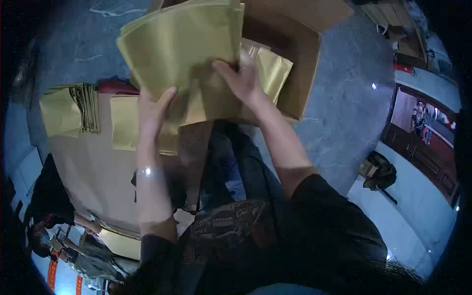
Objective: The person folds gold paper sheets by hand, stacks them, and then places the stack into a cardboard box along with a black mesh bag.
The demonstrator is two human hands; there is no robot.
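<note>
A thick stack of gold sheets [179,49], perhaps flat bags or envelopes, is raised in front of me over the edge of an open cardboard box [307,73]. My left hand [156,110] grips its lower left corner, thumb on the front face. On the lower right side my right hand [241,81] clasps it, thumb in front and the other fingers mostly hidden behind. More gold pieces [275,73] lie inside the box, just beyond my right hand. Below my left hand, another gold stack [124,123] rests on a brown surface [98,172].
A fanned gold stack [61,110] sits at the far left, with a dark red item [118,88] nearby. At lower left another person [51,196] reaches toward a gold piece [120,243]. A doorway [423,132] and a dark bundle [379,169] are on the right.
</note>
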